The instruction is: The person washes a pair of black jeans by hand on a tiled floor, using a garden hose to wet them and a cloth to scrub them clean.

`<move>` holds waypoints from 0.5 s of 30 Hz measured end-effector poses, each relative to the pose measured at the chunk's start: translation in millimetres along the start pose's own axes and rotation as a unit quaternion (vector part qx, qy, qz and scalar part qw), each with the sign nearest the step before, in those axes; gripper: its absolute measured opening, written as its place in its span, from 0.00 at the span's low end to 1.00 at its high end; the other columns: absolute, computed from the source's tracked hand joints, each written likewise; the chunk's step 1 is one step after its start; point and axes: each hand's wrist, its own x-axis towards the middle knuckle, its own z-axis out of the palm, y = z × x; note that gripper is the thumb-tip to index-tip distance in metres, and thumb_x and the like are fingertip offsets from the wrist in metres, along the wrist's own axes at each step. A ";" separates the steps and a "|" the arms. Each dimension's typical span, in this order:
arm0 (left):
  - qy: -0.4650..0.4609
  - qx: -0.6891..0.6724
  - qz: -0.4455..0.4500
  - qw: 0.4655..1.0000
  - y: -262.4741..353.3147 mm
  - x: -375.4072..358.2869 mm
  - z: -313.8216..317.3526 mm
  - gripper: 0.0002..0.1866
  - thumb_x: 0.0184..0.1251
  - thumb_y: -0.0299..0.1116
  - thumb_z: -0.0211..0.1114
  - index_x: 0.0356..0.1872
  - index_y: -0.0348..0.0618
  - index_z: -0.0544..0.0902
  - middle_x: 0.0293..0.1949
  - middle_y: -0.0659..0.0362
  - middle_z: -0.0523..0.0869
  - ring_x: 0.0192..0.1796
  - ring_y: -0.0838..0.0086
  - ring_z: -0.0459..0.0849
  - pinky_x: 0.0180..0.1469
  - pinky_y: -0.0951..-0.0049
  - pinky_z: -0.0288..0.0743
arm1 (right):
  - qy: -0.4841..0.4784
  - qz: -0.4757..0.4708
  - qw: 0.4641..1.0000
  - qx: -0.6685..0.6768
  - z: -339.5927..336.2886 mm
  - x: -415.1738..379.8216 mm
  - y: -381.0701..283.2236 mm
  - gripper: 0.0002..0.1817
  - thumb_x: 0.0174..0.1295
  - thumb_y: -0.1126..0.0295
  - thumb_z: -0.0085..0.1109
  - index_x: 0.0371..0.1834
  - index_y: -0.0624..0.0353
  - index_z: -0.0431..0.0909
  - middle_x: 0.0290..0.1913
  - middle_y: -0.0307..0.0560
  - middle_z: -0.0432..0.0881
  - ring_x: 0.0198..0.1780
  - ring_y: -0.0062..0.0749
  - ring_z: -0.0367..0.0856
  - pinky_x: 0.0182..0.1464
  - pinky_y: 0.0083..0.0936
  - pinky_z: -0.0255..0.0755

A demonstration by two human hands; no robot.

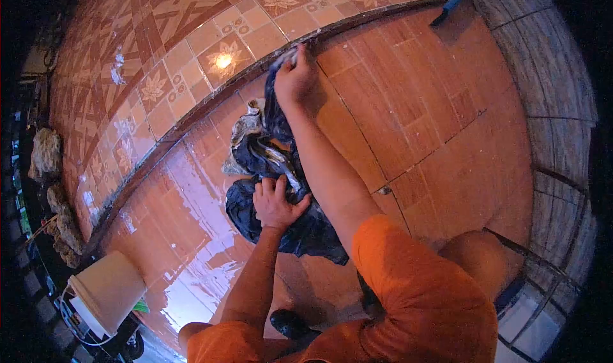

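A bunched, wet-looking dark garment (246, 210) with a pale tan and white pattern on part of it lies on the orange tiled floor in front of me. My left hand (278, 204) presses down on its middle, fingers spread and thumb apart. Farther up, beside the raised tile edge, my right hand (295, 81) is closed around one end of the garment (273, 104), which stretches from there back to the heap. The right forearm covers part of the cloth's right side.
A raised step of patterned tiles (198, 111) curves across the far side. A pale bucket (112, 289) with a handle lies tilted at lower left, near rough stones (46, 155). Water (198, 293) shines on the floor. A blue object (454, 2) is at upper right, by the grey-tiled border (562, 88).
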 end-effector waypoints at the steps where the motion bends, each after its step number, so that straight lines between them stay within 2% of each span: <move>1: -0.005 0.011 -0.005 1.000 -1.9 -5.0 -2.1 0.36 0.38 0.62 0.77 0.47 0.49 0.83 0.39 0.53 0.76 0.41 0.55 0.75 0.39 0.56 0.70 | -0.019 -0.019 0.999 -0.038 -10.3 -12.1 -10.9 0.25 0.65 0.68 0.54 0.66 0.62 0.73 0.57 0.63 0.82 0.59 0.55 0.81 0.60 0.44 0.74; 3: 0.006 -0.002 -0.003 1.000 -4.9 -5.7 -1.2 0.36 0.38 0.62 0.76 0.47 0.49 0.82 0.38 0.53 0.75 0.41 0.55 0.75 0.39 0.56 0.70 | -0.192 0.179 0.961 -0.089 -45.8 10.6 -31.7 0.25 0.66 0.63 0.56 0.66 0.56 0.74 0.59 0.57 0.82 0.61 0.53 0.80 0.60 0.44 0.74; 4: 0.005 -0.009 -0.004 1.000 -3.7 -3.4 -1.5 0.36 0.38 0.62 0.76 0.47 0.49 0.82 0.38 0.53 0.75 0.40 0.55 0.75 0.39 0.56 0.70 | -0.088 0.163 0.982 -0.031 -28.8 19.9 -8.5 0.23 0.67 0.64 0.56 0.65 0.57 0.74 0.59 0.59 0.82 0.61 0.52 0.80 0.59 0.44 0.74; 5: 0.000 -0.015 -0.004 1.000 -3.6 -3.6 -2.8 0.35 0.39 0.61 0.76 0.47 0.49 0.82 0.38 0.53 0.75 0.40 0.55 0.75 0.39 0.56 0.69 | 0.039 0.099 0.994 -0.004 -12.0 34.3 12.9 0.21 0.67 0.70 0.56 0.63 0.61 0.73 0.56 0.61 0.83 0.59 0.53 0.81 0.59 0.42 0.74; 7: -0.004 -0.019 -0.011 1.000 -5.0 -6.0 -4.4 0.35 0.39 0.62 0.76 0.47 0.49 0.82 0.38 0.53 0.75 0.40 0.56 0.75 0.39 0.56 0.69 | 0.098 0.103 0.984 0.110 -7.9 40.8 -0.6 0.21 0.65 0.76 0.56 0.62 0.66 0.71 0.55 0.64 0.83 0.58 0.53 0.81 0.60 0.40 0.74; 8: -0.011 -0.014 -0.014 1.000 -3.5 -9.7 -5.8 0.36 0.40 0.63 0.75 0.47 0.50 0.83 0.38 0.53 0.75 0.40 0.56 0.75 0.39 0.56 0.69 | 0.046 0.094 0.991 0.085 -15.5 25.6 -2.1 0.22 0.65 0.77 0.56 0.63 0.67 0.70 0.55 0.64 0.82 0.59 0.53 0.81 0.61 0.40 0.73; 10: -0.020 -0.011 -0.018 1.000 -2.8 -4.5 -3.3 0.36 0.41 0.65 0.74 0.48 0.50 0.83 0.38 0.54 0.75 0.41 0.56 0.75 0.40 0.57 0.69 | 0.113 -0.011 0.968 0.225 62.3 20.8 49.3 0.23 0.66 0.77 0.55 0.64 0.67 0.68 0.59 0.67 0.80 0.62 0.52 0.79 0.63 0.43 0.71; 11: -0.024 -0.012 -0.017 1.000 -0.9 -6.6 -4.5 0.36 0.41 0.65 0.74 0.48 0.50 0.83 0.38 0.54 0.75 0.41 0.56 0.75 0.40 0.57 0.69 | 0.051 0.052 0.972 0.222 38.1 11.1 24.5 0.24 0.66 0.78 0.57 0.66 0.65 0.69 0.63 0.71 0.77 0.69 0.46 0.75 0.72 0.35 0.63; 12: -0.026 -0.013 -0.017 0.999 -1.3 -5.9 -5.1 0.36 0.41 0.65 0.74 0.48 0.50 0.83 0.38 0.54 0.75 0.42 0.57 0.75 0.40 0.57 0.69 | 0.023 0.035 0.983 0.181 37.5 18.6 36.5 0.24 0.66 0.76 0.57 0.66 0.65 0.69 0.63 0.68 0.78 0.68 0.45 0.76 0.70 0.36 0.65; 15: -0.012 -0.018 -0.019 1.000 -7.2 -3.3 -5.1 0.36 0.41 0.64 0.74 0.48 0.51 0.83 0.39 0.55 0.76 0.42 0.57 0.76 0.41 0.57 0.69 | 0.018 0.084 0.992 0.092 6.1 47.3 42.3 0.24 0.68 0.69 0.57 0.67 0.60 0.72 0.62 0.60 0.80 0.63 0.46 0.80 0.64 0.39 0.71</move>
